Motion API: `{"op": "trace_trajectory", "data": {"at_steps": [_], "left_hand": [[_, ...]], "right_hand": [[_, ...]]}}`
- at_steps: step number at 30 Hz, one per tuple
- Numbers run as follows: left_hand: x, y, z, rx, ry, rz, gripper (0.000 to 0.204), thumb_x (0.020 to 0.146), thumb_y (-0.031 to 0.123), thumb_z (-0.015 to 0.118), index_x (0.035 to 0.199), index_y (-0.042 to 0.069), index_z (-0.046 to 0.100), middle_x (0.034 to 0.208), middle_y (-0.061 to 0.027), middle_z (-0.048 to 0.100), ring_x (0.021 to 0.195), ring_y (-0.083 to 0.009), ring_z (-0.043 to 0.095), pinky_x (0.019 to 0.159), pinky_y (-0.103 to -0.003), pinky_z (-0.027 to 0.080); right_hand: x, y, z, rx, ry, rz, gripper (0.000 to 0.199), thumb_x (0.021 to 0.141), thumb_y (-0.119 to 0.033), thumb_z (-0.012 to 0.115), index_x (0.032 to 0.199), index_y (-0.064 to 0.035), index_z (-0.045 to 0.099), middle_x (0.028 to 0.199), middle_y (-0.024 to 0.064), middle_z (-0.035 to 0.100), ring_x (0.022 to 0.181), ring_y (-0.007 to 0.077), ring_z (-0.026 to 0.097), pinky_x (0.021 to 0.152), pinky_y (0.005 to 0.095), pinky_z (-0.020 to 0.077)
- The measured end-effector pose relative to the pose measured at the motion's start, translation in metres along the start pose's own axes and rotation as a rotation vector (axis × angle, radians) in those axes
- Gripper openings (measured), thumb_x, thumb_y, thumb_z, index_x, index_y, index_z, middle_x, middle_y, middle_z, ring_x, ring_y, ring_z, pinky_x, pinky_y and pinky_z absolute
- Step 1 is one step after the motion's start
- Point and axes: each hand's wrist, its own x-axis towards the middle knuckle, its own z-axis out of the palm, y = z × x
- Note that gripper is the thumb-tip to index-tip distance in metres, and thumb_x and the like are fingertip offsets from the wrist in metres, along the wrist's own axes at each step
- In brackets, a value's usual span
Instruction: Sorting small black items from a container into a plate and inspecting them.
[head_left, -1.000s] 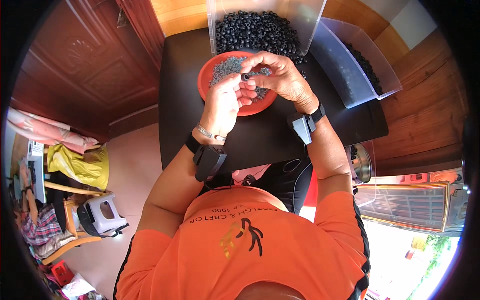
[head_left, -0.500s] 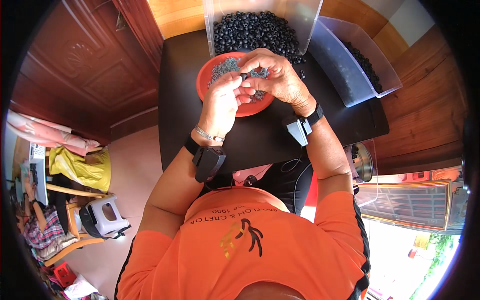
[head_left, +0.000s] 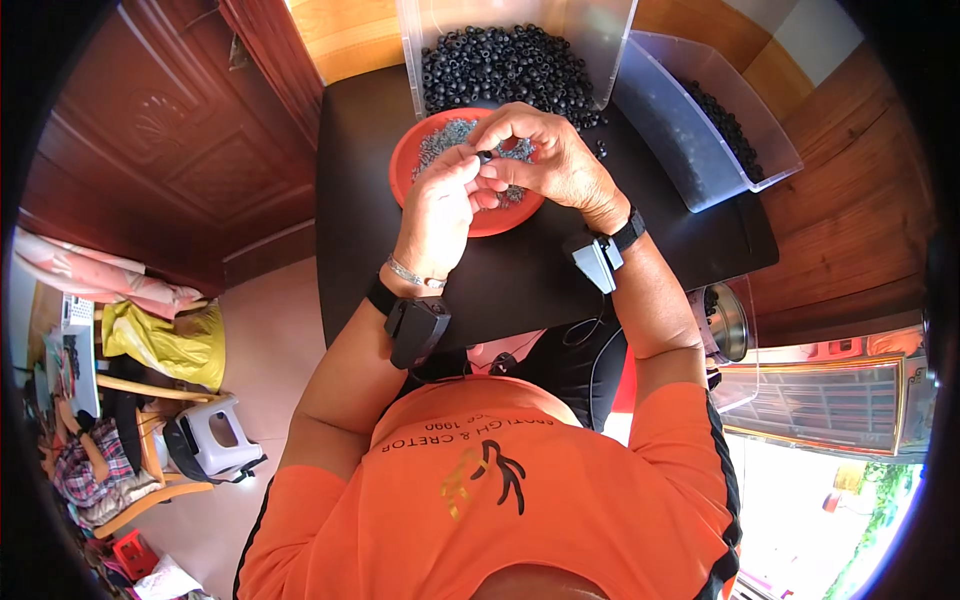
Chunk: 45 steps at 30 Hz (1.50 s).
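Observation:
Above a red round tray [head_left: 402, 165] my two hands meet at their fingertips. My left hand [head_left: 440, 205] is closed on a small black knob-like part [head_left: 485, 157], pinched between thumb and fingers. From the other side my right hand [head_left: 555, 165] curls its thumb and index finger around the same part; whether it grips a screw there too is hidden. Many small silvery screws [head_left: 437, 142] lie in the tray. Behind it, a clear plastic bin [head_left: 408, 60] lies open toward me, heaped with black parts [head_left: 510, 70] of the same look.
A second clear bin [head_left: 660, 120] with black parts stands at the right on the dark table [head_left: 500, 285]. A few loose black parts [head_left: 601, 150] lie between bins. Below the table's right edge is a metal bowl [head_left: 730, 325]. At far left, a person sits near a wooden chair [head_left: 150, 450].
Both hands stay over the tray, with only slight finger shifts around the black part. The view has moved a little. The person at far left has shifted an arm.

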Motion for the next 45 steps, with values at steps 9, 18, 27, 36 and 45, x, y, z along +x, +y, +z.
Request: {"op": "trace_trajectory", "data": {"at_steps": [9,18,27,36,45], "left_hand": [[0.003,0.000,-0.010,-0.068,0.117,0.020,0.017,0.090,0.020,0.051,0.096,0.005,0.058,0.089,-0.0050,0.061,0.081,-0.0154,0.058,0.072,-0.028,0.045],[0.006,0.009,-0.019,-0.058,0.340,0.092,0.023,0.092,0.022,0.052,0.100,0.002,0.060,0.088,-0.0050,0.061,0.080,-0.0153,0.058,0.071,-0.028,0.045],[0.006,0.009,-0.018,-0.086,0.322,0.073,0.023,0.092,0.021,0.053,0.101,0.002,0.060,0.088,-0.0051,0.062,0.079,-0.0156,0.059,0.071,-0.028,0.046],[0.001,-0.001,-0.010,-0.154,0.256,-0.081,0.021,0.090,0.020,0.053,0.097,0.002,0.061,0.086,-0.0056,0.062,0.076,-0.0166,0.060,0.069,-0.029,0.048],[0.003,-0.007,-0.014,-0.169,0.188,-0.088,0.018,0.089,0.021,0.054,0.094,0.004,0.059,0.086,-0.0064,0.060,0.077,-0.0183,0.060,0.068,-0.029,0.047]], "right_hand": [[0.000,0.002,-0.002,-0.102,0.048,0.022,0.022,0.074,-0.004,0.073,0.095,-0.0047,0.066,0.097,0.0065,0.065,0.095,0.0203,0.060,0.085,0.0320,0.0478],[-0.004,0.004,0.006,-0.383,-0.272,0.004,0.012,0.072,-0.008,0.070,0.083,-0.0070,0.066,0.087,0.0043,0.062,0.087,0.0256,0.058,0.079,0.0340,0.0470],[-0.009,0.017,0.025,-0.637,-0.421,0.010,0.012,0.074,-0.017,0.064,0.083,-0.0107,0.068,0.082,0.0032,0.060,0.090,0.0255,0.054,0.077,0.0380,0.0461],[-0.002,0.020,0.009,0.176,0.152,0.265,0.009,0.089,-0.007,0.060,0.095,-0.0015,0.063,0.088,0.0013,0.063,0.084,0.0084,0.057,0.078,0.0230,0.0459],[0.000,0.010,0.025,0.192,0.145,0.170,0.009,0.088,-0.006,0.062,0.095,-0.0011,0.063,0.089,0.0022,0.063,0.085,0.0100,0.059,0.078,0.0245,0.0483]]}}
